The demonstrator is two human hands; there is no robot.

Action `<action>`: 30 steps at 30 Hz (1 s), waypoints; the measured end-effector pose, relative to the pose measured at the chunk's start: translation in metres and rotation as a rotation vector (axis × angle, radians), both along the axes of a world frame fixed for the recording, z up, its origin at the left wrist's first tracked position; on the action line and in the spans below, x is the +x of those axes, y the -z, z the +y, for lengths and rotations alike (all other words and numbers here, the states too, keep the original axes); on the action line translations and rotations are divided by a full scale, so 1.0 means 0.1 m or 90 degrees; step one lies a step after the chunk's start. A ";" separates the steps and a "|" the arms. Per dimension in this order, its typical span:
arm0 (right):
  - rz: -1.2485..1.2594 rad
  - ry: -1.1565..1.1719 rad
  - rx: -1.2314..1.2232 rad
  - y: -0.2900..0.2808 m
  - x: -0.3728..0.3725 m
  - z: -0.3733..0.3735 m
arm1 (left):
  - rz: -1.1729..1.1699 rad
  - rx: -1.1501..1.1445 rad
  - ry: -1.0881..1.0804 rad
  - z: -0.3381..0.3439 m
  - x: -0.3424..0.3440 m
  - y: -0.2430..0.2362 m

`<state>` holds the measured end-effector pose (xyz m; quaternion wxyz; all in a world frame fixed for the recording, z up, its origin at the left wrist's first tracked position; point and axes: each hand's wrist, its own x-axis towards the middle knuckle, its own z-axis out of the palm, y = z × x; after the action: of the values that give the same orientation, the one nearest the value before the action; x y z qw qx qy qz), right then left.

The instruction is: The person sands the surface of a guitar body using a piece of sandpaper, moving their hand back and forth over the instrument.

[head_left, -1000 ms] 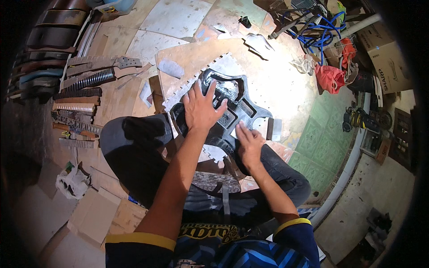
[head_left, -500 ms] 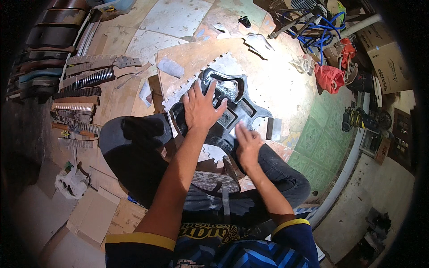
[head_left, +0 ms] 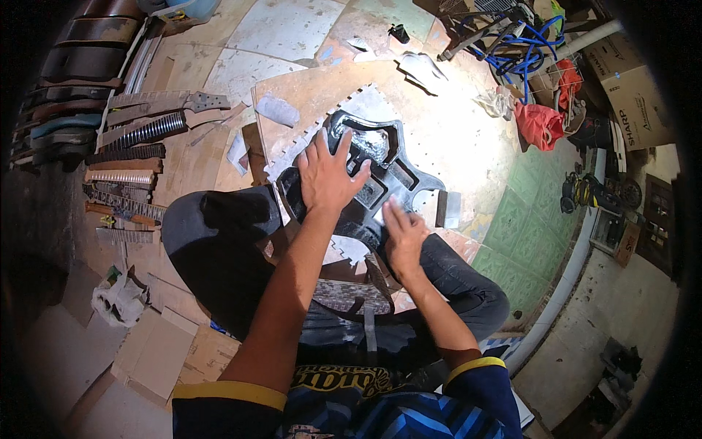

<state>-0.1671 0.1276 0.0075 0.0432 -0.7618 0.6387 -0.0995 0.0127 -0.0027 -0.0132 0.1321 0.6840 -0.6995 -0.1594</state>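
Note:
A black electric guitar body [head_left: 354,219] with routed cavities lies in front of me on a pale foam mat [head_left: 368,100] with a toothed edge. My left hand [head_left: 329,175] is spread flat across its left part, fingers apart. On the lower right of the body, my right hand [head_left: 406,235] presses with its fingers close together. A small pale piece that looks like sandpaper [head_left: 379,215] shows at those fingertips; most of it is hidden. The body's large cavity [head_left: 372,145] has a shiny, uneven lining.
Several guitar necks [head_left: 146,132] lie at the left, near a row of guitar bodies [head_left: 80,66]. Grey sheets [head_left: 278,110] and a small block [head_left: 448,210] lie around the mat. A blue hose [head_left: 526,55] and red cloth [head_left: 540,126] sit at the far right.
My right hand has shifted very slightly on the guitar body. The left hand stays in place, and the view has moved a little.

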 end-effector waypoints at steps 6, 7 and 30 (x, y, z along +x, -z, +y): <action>0.027 -0.025 0.012 -0.06 -0.10 -0.15 | 0.002 -0.025 0.006 0.00 0.03 0.01; 0.019 -0.007 0.006 0.01 -0.07 -0.11 | 0.001 -0.027 0.008 0.00 0.00 0.02; -0.280 0.010 0.024 -0.14 -0.24 0.45 | -0.038 0.015 0.081 0.09 -0.05 -0.02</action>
<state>-0.1910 0.1730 0.0214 0.1952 -0.7159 0.6213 -0.2516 0.0074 0.0058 -0.0111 0.0924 0.6441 -0.7434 -0.1552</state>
